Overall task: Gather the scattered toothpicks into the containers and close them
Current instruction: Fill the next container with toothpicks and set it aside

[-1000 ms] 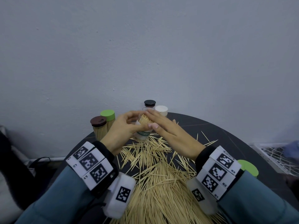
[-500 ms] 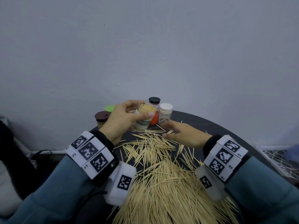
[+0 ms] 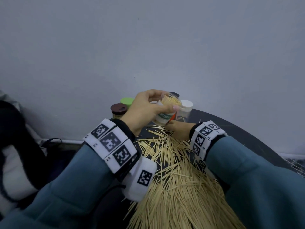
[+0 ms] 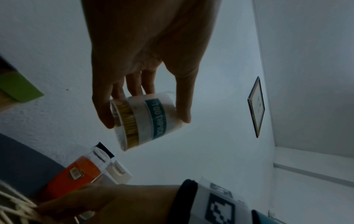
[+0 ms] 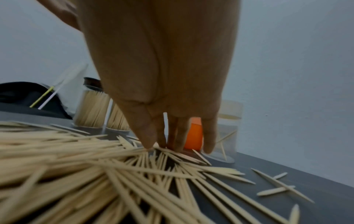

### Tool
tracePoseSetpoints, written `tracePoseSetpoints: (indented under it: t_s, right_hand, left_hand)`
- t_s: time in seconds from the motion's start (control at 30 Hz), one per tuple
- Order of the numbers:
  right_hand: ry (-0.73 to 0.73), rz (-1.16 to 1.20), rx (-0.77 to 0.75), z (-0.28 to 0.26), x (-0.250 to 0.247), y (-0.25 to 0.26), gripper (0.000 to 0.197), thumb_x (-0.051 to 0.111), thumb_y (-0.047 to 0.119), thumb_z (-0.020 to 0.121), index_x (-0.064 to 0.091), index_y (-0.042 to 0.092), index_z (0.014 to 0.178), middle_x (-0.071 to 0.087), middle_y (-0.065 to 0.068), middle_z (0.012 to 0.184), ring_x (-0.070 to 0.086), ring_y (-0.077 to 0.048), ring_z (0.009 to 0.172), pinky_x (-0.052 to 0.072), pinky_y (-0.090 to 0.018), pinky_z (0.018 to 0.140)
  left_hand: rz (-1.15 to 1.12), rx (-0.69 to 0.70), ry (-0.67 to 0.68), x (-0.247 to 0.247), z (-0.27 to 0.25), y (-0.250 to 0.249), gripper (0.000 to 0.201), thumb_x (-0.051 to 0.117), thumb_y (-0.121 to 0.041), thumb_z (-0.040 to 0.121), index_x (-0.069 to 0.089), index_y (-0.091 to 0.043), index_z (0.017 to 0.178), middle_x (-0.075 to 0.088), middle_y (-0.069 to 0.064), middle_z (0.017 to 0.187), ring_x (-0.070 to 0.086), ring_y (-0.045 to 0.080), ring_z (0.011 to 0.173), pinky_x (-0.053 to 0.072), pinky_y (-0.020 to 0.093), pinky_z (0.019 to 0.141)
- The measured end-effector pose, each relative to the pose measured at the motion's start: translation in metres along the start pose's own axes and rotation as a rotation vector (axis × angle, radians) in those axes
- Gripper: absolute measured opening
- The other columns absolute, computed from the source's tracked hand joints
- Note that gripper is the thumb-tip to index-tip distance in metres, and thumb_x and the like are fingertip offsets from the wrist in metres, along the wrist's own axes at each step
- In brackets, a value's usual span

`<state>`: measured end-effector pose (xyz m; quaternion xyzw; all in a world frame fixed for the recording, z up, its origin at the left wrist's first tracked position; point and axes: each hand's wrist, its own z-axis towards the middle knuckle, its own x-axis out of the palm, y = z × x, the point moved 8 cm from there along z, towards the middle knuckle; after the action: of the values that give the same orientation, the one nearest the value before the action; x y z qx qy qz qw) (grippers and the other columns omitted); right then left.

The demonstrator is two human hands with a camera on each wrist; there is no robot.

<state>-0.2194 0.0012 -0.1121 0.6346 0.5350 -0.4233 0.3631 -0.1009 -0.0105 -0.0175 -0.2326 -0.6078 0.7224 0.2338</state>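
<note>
While left hand [image 3: 145,108] grips a nearly full toothpick jar [image 4: 145,119], right hand [image 5: 162,91] reaches down w/ fingers extended.
Fingertips touch loose toothpicks [image 3: 173,187] below jar; next: pinch a bunch.

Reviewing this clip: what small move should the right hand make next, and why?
Probably pinch a few loose wooden toothpicks: the right hand's fingertips already touch the pile, while the left hand holds the open clear toothpick jar above, ready for more.
</note>
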Motion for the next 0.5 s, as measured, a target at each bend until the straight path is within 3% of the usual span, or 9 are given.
tracePoseSetpoints:
  t_s: [0.13,0.33,0.5]
  right_hand:
    - [-0.005,0.002,-0.018,-0.015,-0.001,-0.002,0.039,0.039,0.005,0.093,0.051,0.004,0.130,0.043,-0.014,0.135,0.042,-0.027,0.124,0.032,-0.036,0.106]
    - [-0.022,0.035,-0.062,-0.052,0.006,-0.004,0.042,0.046,0.016,0.095,0.043,0.008,0.136,0.041,-0.009,0.136,0.041,-0.021,0.125,0.029,-0.025,0.102]
    - [-0.051,0.078,0.037,-0.067,0.015,-0.005,0.076,0.062,0.045,0.084,0.030,0.006,0.141,0.037,-0.007,0.140,0.040,-0.022,0.127,0.034,-0.033,0.107]
  left_hand:
    - [0.001,-0.003,-0.004,0.000,0.000,0.000,0.058,0.081,-0.017,0.068,0.060,-0.010,0.121,0.062,0.007,0.120,0.059,0.020,0.114,0.049,0.037,0.099]
    - [-0.009,-0.005,0.021,0.007,-0.005,0.001,0.049,0.080,-0.013,0.070,0.062,-0.014,0.115,0.064,0.004,0.116,0.061,0.016,0.106,0.051,0.024,0.082]
    - [0.005,-0.018,0.059,0.015,-0.010,0.002,0.044,0.081,-0.016,0.070,0.064,-0.020,0.110,0.065,0.001,0.115,0.060,0.017,0.110,0.049,0.028,0.086]
